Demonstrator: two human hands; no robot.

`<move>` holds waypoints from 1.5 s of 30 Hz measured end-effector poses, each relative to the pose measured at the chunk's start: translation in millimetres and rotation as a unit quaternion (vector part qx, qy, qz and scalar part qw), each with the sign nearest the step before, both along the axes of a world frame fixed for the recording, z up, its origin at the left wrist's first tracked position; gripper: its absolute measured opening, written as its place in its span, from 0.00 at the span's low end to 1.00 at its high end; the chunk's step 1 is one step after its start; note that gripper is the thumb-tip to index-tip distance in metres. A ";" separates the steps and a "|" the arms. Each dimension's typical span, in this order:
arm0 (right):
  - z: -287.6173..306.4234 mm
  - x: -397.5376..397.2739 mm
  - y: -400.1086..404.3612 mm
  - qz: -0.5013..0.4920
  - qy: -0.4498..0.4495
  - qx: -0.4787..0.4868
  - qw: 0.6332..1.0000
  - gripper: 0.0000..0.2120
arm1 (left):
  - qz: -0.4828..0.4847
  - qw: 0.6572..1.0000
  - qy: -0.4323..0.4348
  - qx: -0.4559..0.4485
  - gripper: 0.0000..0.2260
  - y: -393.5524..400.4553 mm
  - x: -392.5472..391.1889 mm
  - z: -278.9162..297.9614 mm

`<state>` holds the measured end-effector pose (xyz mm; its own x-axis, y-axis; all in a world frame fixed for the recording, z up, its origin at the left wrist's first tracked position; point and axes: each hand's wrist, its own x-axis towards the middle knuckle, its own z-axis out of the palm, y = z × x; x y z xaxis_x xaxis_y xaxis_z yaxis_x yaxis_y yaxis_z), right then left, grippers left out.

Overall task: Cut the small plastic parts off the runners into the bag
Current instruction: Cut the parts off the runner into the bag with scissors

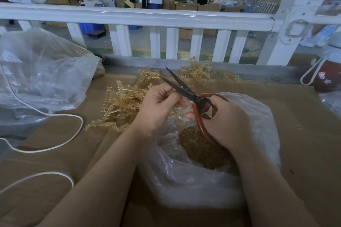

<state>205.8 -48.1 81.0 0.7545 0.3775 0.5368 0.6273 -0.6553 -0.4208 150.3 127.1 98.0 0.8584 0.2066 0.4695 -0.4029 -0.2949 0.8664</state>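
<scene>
My right hand (pixel 224 120) grips the red handles of black-bladed scissors (pixel 184 88), whose blades stand apart and point up and left. My left hand (pixel 158 107) has its fingers curled just beside the blades, pinching a thin amber runner (pixel 177 114) that is mostly hidden behind the fingers. Both hands hover above an open clear plastic bag (pixel 193 180) that holds a heap of small amber cut parts (pixel 201 145). A pile of amber runners (pixel 125 105) lies on the cardboard just left of and behind my hands.
A big crumpled clear bag (pixel 40 79) fills the left side. White cord (pixel 55 134) loops over the cardboard-covered table (pixel 304 134). A white railing (pixel 136 16) runs along the far edge. A dark red bottle (pixel 326 77) stands at the right.
</scene>
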 end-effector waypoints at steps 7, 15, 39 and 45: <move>-4.0 3.2 -0.1 0.003 -0.007 0.016 1.000 0.31 | -0.008 1.000 -0.007 -0.009 0.09 -1.5 -0.3 0.3; -3.7 3.7 0.7 0.019 -0.004 0.025 0.999 0.32 | 0.002 1.000 0.001 -0.026 0.09 -0.5 0.5 0.1; 15.1 0.6 1.6 0.136 0.267 0.271 0.915 0.05 | -0.019 0.992 0.083 -0.091 0.22 5.1 0.2 2.3; 24.0 -4.9 -4.8 0.146 0.293 0.352 0.877 0.08 | -0.066 0.965 0.182 -0.177 0.26 16.1 0.6 3.3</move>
